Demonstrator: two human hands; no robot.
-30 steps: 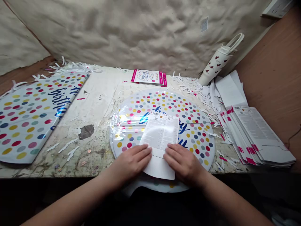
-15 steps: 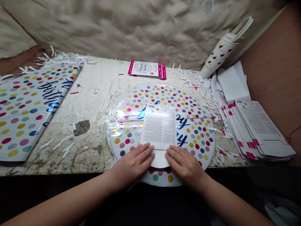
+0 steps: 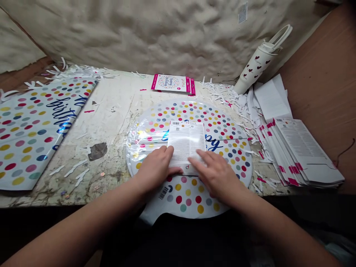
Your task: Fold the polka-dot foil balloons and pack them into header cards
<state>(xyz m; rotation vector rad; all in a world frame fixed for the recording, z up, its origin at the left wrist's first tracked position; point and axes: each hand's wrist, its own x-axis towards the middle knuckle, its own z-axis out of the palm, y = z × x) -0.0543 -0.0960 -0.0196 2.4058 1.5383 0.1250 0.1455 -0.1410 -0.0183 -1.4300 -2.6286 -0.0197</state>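
Observation:
A flat foil balloon (image 3: 183,191) with coloured dots and blue lettering lies before me. On its middle rests a printed card (image 3: 183,142), its text side up with a barcode in the upper left corner. My left hand (image 3: 155,163) is closed at the card's lower left edge, fingers together along the side and thumb at the bottom. Over the lower right of the card lies my right hand (image 3: 218,174), open, its fingers apart and its fingertips on the card. The balloon's tail (image 3: 150,212) sticks out towards me below my left hand.
A dotted foil balloon (image 3: 26,137), folded, lies at the left. Pink-edged cards (image 3: 172,84) are stacked at the back; several more cards (image 3: 303,152) lie at the right. A white tumbler (image 3: 254,68) leans in the back right corner among paper scraps (image 3: 222,92).
The white rounded flap below the card is no longer in sight. My left hand has moved up along the card's left side, and the right hand's fingers have come onto the card. The balloon's tail now shows.

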